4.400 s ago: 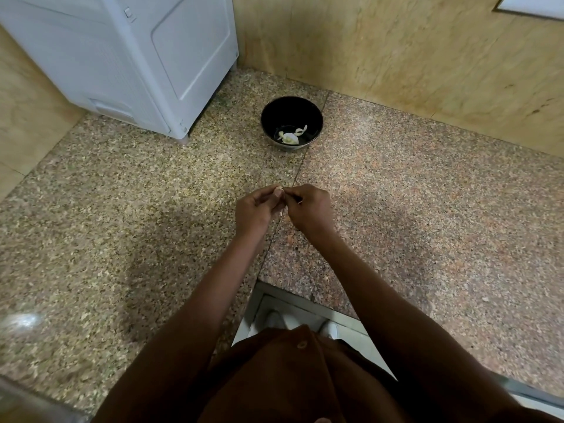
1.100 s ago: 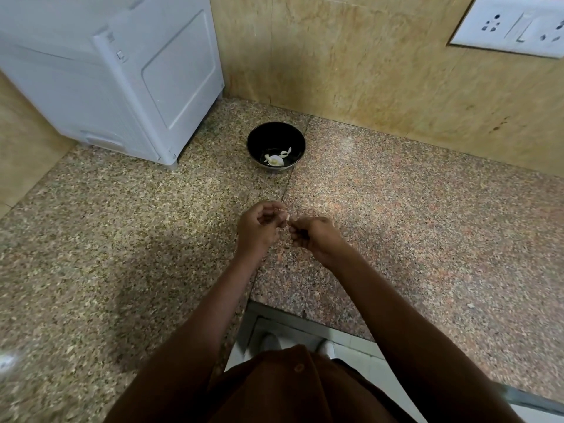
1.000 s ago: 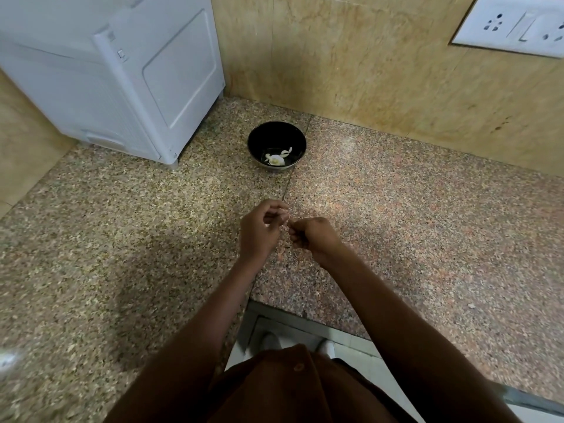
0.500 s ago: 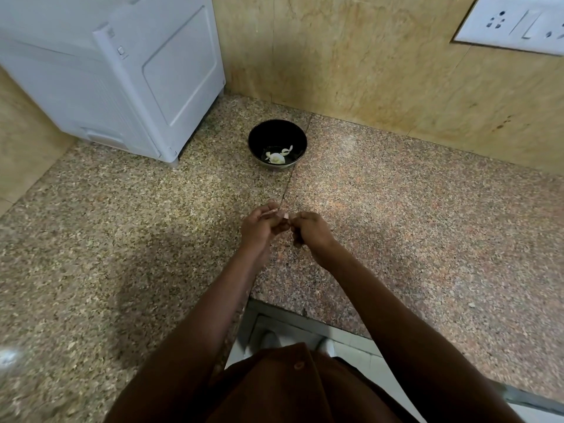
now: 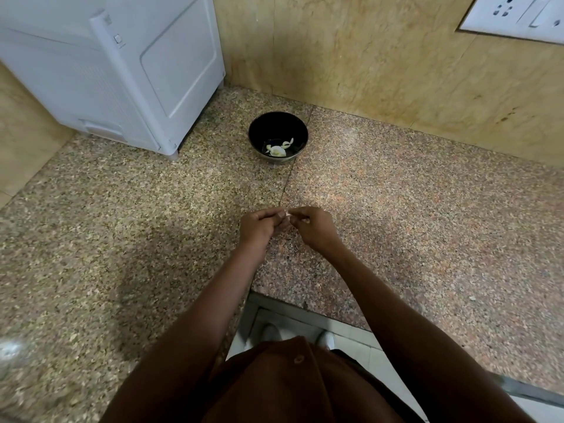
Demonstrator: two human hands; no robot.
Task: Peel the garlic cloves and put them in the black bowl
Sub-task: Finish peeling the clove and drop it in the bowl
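While both hands meet over the middle of the table (image 5: 427, 215), the left hand (image 5: 258, 225) and right hand (image 5: 311, 228) have curled fingers, tips together at a small pale garlic clove (image 5: 285, 214). Clove is pinched between the fingertips of both hands, mostly hidden; only a small whitish bit shows. Left grip: fingers curled, pinching the clove. Right grip: thumb and forefinger pinching the same clove from the other side; a pale fleck shows by the right fingers, cannot tell if skin or nail. Hands are held just above the speckled stone top; contact with the surface cannot be told.

Black bowl (image 5: 278, 123) sits farther back on the table, near the wall, well apart from the hands, right on the seam between two stone slabs. Inside it lie pale garlic pieces (image 5: 278, 149) at the bottom, toward the near side.

White appliance (image 5: 122, 71) stands at the back left on the table, near the bowl but not touching. Tan wall (image 5: 381, 62) behind; white socket plate (image 5: 518, 16) at upper right. Brown sleeves and shirt (image 5: 290, 386) fill the bottom; white shoes (image 5: 270, 331) on the tiled floor below the table edge.
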